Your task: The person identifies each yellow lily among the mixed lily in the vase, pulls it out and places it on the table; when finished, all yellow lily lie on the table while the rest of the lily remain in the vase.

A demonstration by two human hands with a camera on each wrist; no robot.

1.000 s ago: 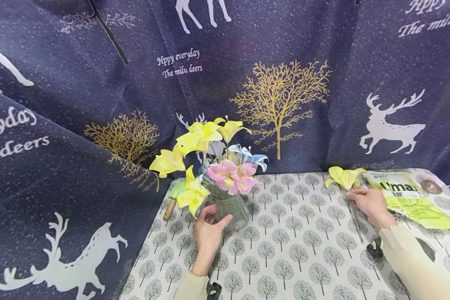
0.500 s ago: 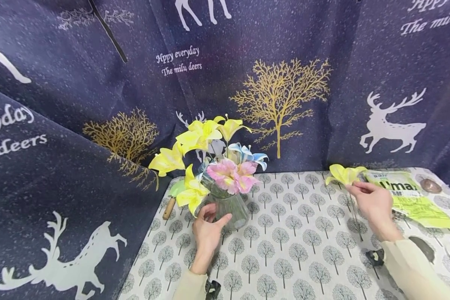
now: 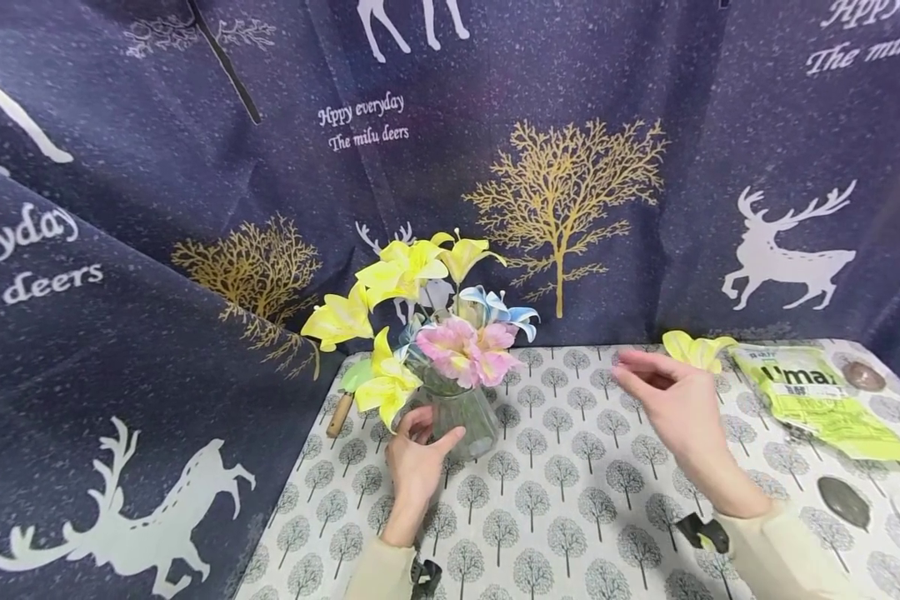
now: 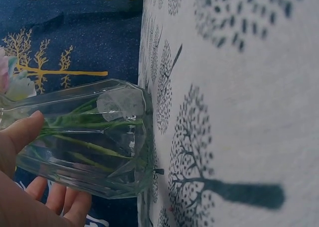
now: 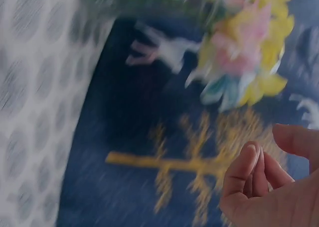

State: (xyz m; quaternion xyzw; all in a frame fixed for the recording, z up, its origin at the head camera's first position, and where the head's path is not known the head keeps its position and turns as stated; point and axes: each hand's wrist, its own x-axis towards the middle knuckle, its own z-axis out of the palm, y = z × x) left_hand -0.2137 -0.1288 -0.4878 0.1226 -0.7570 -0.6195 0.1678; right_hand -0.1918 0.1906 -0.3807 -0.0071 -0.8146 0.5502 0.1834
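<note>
Glass vase [image 3: 471,427], mouth up, axis vertical, in grip of left hand [image 3: 416,463] (right hand [image 3: 684,412] loose, empty)

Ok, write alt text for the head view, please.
A person's left hand holds a clear vase of yellow, pink and blue flowers on a tree-print tablecloth. The right hand hovers near another yellow flower and a green packet. Behind hangs a dark blue deer-print cloth.

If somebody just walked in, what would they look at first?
Probably the yellow, pink and blue flowers in the glass vase, left of the table's middle. Next, maybe the gold tree and the white deer on the dark blue cloth behind. A lone yellow flower lies at the back right, beside a lime-green packet.
</note>
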